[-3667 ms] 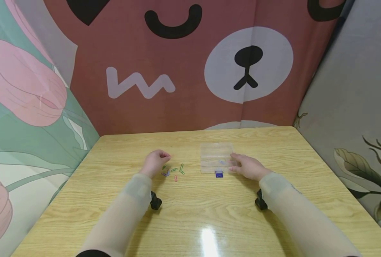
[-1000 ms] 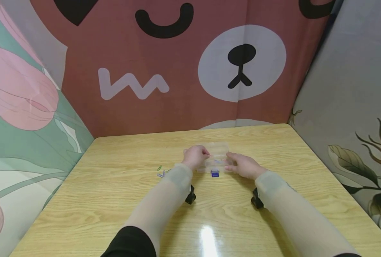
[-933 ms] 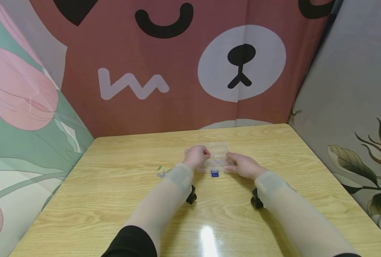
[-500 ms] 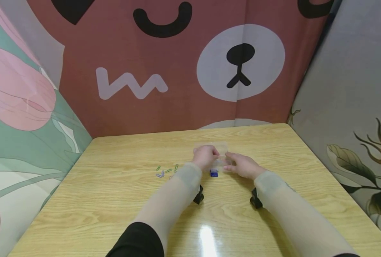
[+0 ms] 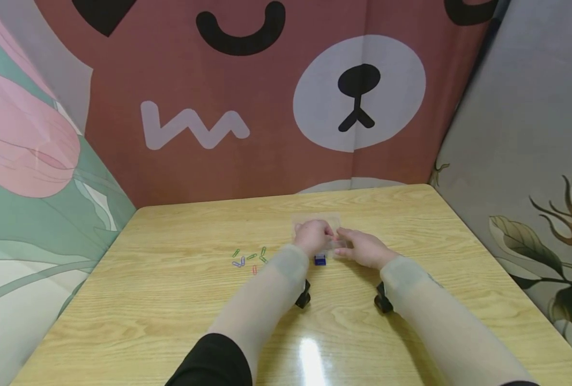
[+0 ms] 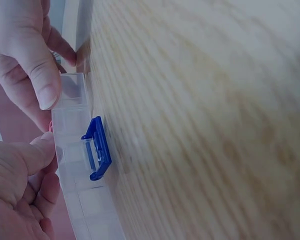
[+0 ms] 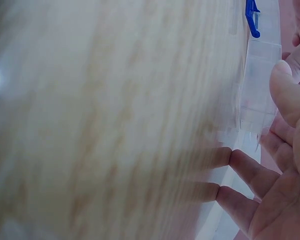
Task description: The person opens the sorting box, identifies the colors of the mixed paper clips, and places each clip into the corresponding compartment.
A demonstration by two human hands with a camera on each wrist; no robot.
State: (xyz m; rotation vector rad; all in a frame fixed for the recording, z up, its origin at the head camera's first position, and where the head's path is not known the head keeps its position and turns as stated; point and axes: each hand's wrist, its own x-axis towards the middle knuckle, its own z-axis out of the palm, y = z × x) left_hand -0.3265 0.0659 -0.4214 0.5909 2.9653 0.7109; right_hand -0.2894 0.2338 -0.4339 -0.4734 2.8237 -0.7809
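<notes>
My left hand (image 5: 311,236) is over a clear plastic compartment box (image 6: 72,175). Between its thumb and forefinger it pinches a red paper clip (image 6: 51,126), just above the box's near wall. The right hand (image 5: 366,250) holds the box's right end, thumb (image 7: 282,75) against the near side and other fingers around the end, two fingertips down on the table. A blue latch (image 5: 320,260) hangs at the middle of the box's front. Behind the left hand, the clear lid (image 5: 331,217) is raised. Most of the compartments are hidden by the hands in the head view.
Left of the box, several loose paper clips lie on the wooden table (image 5: 170,289): green ones (image 5: 252,257), blue ones (image 5: 238,263) and a red one (image 5: 254,269). The left forearm passes close beside them. A bear-print cloth (image 5: 266,171) hangs behind the table.
The left hand has moved right from beside the loose clips to the box, lately creeping toward its right end with the red paper clip. The right hand stays at the box.
</notes>
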